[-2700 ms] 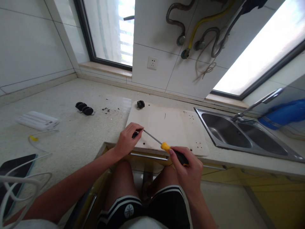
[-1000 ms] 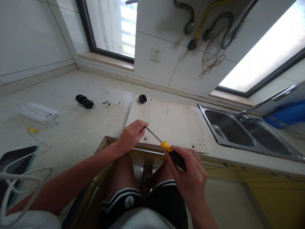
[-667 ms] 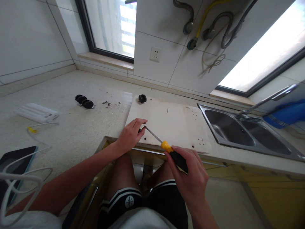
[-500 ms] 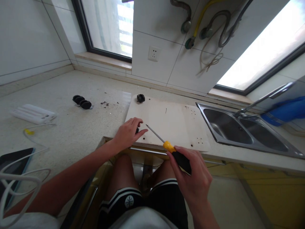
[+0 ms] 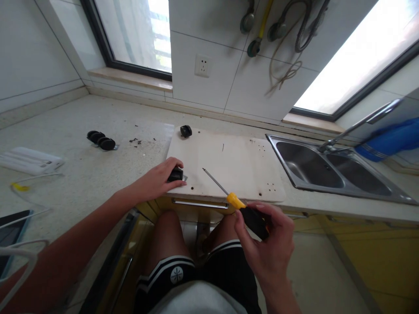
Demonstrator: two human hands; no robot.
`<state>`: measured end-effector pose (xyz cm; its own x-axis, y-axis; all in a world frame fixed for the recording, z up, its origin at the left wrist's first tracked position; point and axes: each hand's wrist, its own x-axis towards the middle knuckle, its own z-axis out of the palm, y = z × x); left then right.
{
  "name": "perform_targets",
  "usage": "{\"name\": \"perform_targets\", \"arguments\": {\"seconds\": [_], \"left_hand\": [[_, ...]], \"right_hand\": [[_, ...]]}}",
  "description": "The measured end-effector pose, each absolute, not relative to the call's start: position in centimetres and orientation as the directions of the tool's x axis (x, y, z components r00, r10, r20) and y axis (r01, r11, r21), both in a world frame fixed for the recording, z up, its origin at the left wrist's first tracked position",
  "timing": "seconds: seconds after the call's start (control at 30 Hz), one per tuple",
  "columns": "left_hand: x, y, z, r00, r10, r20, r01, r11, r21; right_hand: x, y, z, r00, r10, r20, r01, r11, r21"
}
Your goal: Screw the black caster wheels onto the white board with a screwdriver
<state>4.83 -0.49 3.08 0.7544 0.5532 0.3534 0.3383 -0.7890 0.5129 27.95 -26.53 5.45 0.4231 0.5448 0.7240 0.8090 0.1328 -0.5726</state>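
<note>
Between the thumb and fingers of my left hand [image 5: 160, 178] is a black caster wheel [image 5: 176, 174] with a small metal plate, at the near left corner of a white board [image 5: 225, 168]. My right hand [image 5: 270, 237] is closed round the black and yellow handle of a screwdriver [image 5: 236, 201]. Its shaft points up and left, the tip over the board and apart from the caster. Another black caster [image 5: 186, 131] stands at the board's far left corner. Small holes show near the board's right corners, and a thin dark screw [image 5: 223, 147] lies near its middle.
Two black casters [image 5: 101, 140] and scattered screws [image 5: 135, 141] lie on the counter to the left. Further left are a white power bank [image 5: 31, 160], a white cable and a dark tablet [image 5: 13, 235]. A steel double sink [image 5: 294, 181] borders the board's right side.
My left hand has moved left with the caster, which now shows more fully. The screwdriver stays in my right hand, its tip now farther from the left hand. The camera view has shifted slightly.
</note>
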Motion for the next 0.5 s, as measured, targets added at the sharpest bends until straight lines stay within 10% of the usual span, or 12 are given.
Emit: {"name": "perform_targets", "arguments": {"seconds": [0.5], "left_hand": [[4.2,-2.9,-1.4,0.494,0.549,0.675,0.373,-0.835,0.405]], "right_hand": [[28.5,-25.0,4.8,0.397,0.462,0.793,0.786,0.274,-0.553]]}}
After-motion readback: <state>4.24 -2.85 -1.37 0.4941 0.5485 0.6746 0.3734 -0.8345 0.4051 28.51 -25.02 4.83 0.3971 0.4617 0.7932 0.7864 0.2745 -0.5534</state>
